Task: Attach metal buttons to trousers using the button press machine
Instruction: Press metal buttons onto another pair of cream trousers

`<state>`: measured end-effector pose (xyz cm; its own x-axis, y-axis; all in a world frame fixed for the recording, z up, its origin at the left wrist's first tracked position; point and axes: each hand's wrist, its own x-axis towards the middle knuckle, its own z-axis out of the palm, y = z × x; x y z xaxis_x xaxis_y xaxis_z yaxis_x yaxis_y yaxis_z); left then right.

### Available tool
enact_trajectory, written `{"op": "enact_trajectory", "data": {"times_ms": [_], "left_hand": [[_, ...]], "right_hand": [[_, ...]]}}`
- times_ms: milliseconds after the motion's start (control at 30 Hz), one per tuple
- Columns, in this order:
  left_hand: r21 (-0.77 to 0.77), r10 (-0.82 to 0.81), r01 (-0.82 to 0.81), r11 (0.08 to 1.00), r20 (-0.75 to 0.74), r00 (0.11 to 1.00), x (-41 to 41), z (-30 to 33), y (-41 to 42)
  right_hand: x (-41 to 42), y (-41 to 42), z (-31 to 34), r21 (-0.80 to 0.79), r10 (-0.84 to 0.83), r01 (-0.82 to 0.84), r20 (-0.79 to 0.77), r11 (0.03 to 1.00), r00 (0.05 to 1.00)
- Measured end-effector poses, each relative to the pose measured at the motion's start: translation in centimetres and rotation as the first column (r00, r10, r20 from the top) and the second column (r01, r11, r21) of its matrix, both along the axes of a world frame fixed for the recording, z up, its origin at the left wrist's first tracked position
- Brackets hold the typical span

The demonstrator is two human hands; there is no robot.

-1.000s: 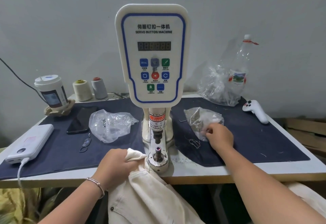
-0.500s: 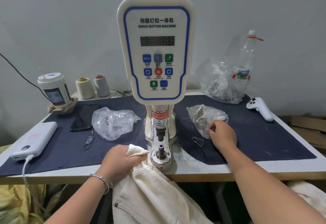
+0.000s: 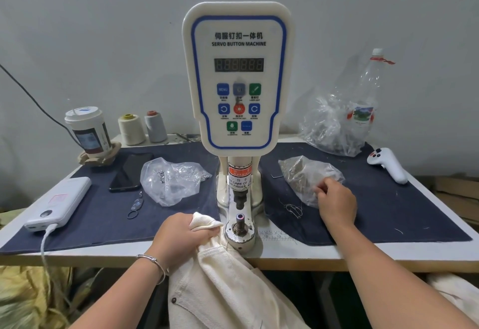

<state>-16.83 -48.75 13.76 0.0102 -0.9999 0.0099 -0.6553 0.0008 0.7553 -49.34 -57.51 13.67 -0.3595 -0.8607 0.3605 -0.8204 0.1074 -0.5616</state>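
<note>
The cream servo button machine [image 3: 238,77] stands at the table's middle, its round lower die [image 3: 239,227] near the front edge. Cream trousers [image 3: 225,284] hang off the table front. My left hand [image 3: 181,235] grips a bunched fold of them just left of the die. My right hand [image 3: 337,203] reaches into a clear plastic bag of small metal parts [image 3: 303,175] right of the machine, fingers curled at its opening; what they hold is hidden.
A second clear bag [image 3: 171,178], a phone [image 3: 131,170], a power bank [image 3: 59,203] and a key ring [image 3: 134,209] lie on the dark cloth at left. A cup [image 3: 86,131], thread cones [image 3: 142,127], a big bag with a bottle [image 3: 344,121] and a white controller [image 3: 388,164] sit behind.
My right hand has shifted slightly up and right into the bag's opening. My left hand keeps its grip on the trousers. The camera has tilted a little.
</note>
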Motion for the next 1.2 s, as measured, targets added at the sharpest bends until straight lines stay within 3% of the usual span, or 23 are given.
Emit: {"op": "enact_trajectory", "data": {"times_ms": [133,367,500,600,733,900,1200], "left_hand": [[0.001,0.006,-0.006,1.000,0.016,1.000,0.0,0.0,-0.1],[-0.005,-0.001,0.002,1.000,0.027,1.000,-0.1,0.0,-0.1],[-0.003,-0.002,0.002,1.000,0.011,1.000,-0.1,0.0,0.0],[-0.002,-0.005,0.005,1.000,0.024,1.000,-0.1,0.0,-0.1],[-0.003,-0.002,0.002,1.000,0.023,1.000,0.0,-0.1,-0.1],[-0.002,-0.003,0.003,1.000,0.026,1.000,0.0,-0.2,-0.1],[-0.002,0.005,-0.005,1.000,-0.005,1.000,0.0,-0.3,0.0]], "right_hand": [[0.0,0.9,0.1,-0.111,-0.011,0.010,-0.010,0.994,1.000],[-0.3,3.0,1.3,-0.135,0.046,-0.010,0.266,0.991,0.963],[1.0,4.6,2.5,-0.183,0.130,-0.072,0.330,0.981,0.935],[3.1,6.1,3.2,-0.168,0.235,-0.176,0.452,0.970,0.860],[6.8,7.1,4.2,0.009,0.247,-0.345,0.681,0.939,0.690],[9.7,8.0,5.4,0.045,0.300,-0.539,0.790,0.841,0.534],[10.9,8.2,6.1,0.061,0.286,-0.621,0.850,0.781,0.443]]}}
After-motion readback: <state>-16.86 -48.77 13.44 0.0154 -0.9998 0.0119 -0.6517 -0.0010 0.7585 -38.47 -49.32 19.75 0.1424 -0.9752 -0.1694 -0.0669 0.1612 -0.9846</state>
